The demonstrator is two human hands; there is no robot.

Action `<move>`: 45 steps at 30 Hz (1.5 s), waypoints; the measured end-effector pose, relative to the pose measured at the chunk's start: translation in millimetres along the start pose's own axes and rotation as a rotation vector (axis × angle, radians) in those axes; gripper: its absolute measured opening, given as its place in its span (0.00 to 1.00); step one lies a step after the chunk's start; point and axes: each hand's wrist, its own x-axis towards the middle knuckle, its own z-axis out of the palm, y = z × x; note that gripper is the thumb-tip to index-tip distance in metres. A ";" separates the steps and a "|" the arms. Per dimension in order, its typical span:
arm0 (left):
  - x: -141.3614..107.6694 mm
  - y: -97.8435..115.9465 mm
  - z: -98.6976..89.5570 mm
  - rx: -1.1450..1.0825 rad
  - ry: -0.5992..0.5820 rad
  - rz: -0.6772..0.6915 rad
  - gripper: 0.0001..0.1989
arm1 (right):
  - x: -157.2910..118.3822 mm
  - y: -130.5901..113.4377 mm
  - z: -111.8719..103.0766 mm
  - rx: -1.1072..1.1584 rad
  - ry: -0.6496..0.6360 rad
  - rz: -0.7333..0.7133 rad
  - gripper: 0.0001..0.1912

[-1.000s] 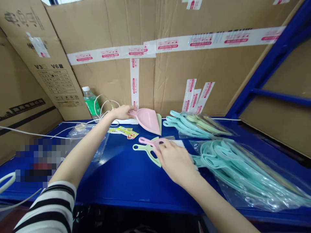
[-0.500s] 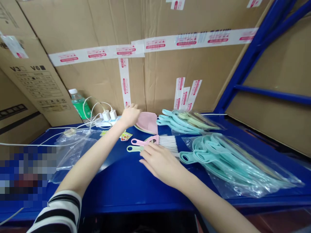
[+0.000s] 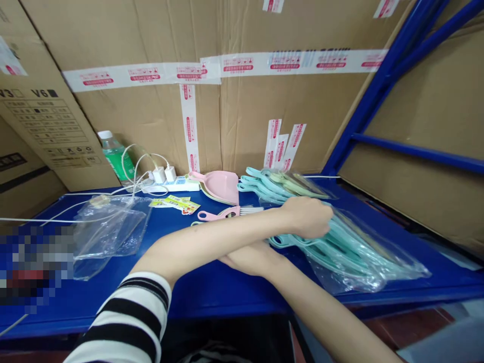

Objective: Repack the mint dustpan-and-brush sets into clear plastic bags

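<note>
My left hand (image 3: 312,217) reaches across to the right, over my right forearm. Its fingers are curled closed on a teal dustpan (image 3: 333,252) in a stack packed in a clear bag. My right hand (image 3: 251,258) lies low over the blue shelf, its fingers hidden beneath my left forearm, beside two small brushes. A pink brush (image 3: 219,215) with white bristles shows partly past that forearm; of the green one, only a bit of handle is visible. Behind them, a pink dustpan (image 3: 223,185) rests on a pale green one.
Another bagged stack of teal and green dustpans (image 3: 264,185) lies at the back. Yellow labels (image 3: 176,203), a power strip (image 3: 181,184) with white chargers and cables, a green-labelled bottle (image 3: 119,160) and clear bags (image 3: 109,232) are to the left. Cardboard (image 3: 151,116) walls the back.
My left hand has left the pink dustpan and swung right to the teal stack, crossing over my right arm. The right hand stays near the brushes, its fingers now covered.
</note>
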 end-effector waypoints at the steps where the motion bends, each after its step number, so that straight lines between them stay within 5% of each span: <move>1: -5.0 -4.4 -5.4 0.032 -0.070 -0.023 0.09 | 1.4 -2.2 -2.7 -0.013 -0.012 -0.012 0.26; 3: -21.8 -16.8 -22.4 0.059 -0.106 -0.041 0.13 | 3.6 -8.1 -9.6 -0.049 -0.045 -0.050 0.21; 6: -62.5 -43.5 -52.2 0.059 0.031 -0.113 0.16 | 2.1 -17.2 -22.1 -0.034 0.007 -0.144 0.15; 11: -159.4 -85.1 -83.5 0.057 0.152 -0.268 0.21 | -8.1 -17.9 -48.4 0.057 0.495 -0.310 0.12; 15: -237.1 -93.5 -86.2 0.025 0.194 -0.373 0.22 | -4.8 3.2 -58.7 -0.038 0.737 0.260 0.12; 19: -284.5 -92.8 -79.7 -0.005 0.259 -0.409 0.22 | 5.6 17.7 -40.5 0.314 0.390 0.383 0.11; 23: -299.6 -92.5 -77.2 -0.031 0.232 -0.385 0.23 | 15.8 14.3 -14.9 0.732 0.107 0.454 0.20; 32: -311.3 -90.7 -80.5 -0.049 0.218 -0.420 0.23 | 26.2 15.8 1.7 1.115 0.158 0.649 0.23; 45: -314.3 -90.5 -82.1 -0.060 0.181 -0.386 0.22 | 34.2 12.9 13.8 1.008 0.219 0.601 0.24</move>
